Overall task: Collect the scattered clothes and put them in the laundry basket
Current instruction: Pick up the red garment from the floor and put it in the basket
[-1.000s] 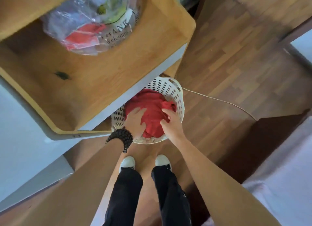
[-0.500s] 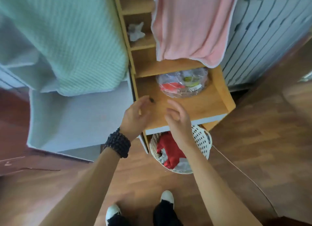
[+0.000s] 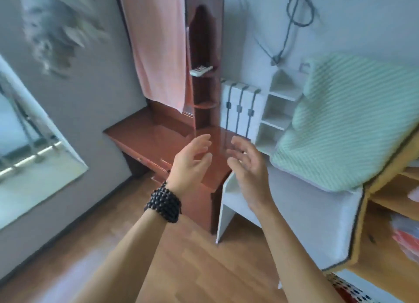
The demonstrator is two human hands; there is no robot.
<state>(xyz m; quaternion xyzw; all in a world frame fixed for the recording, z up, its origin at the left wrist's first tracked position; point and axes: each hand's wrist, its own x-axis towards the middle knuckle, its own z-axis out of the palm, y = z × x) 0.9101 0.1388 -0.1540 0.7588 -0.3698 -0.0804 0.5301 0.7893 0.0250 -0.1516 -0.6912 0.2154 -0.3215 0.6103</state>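
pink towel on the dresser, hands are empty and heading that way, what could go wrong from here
1. The pink towel hangs over the top of the dresser; a hard pull could drag it across the shelf and knock off the small item there.
2. The laundry basket sits low at the frame's edge, behind both hands, so it is easy to miss or trip on when turning.

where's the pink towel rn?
Head view, upper centre-left: the pink towel hangs down the tall back of the reddish-brown dresser, left of its small corner shelves and well above both empty hands.
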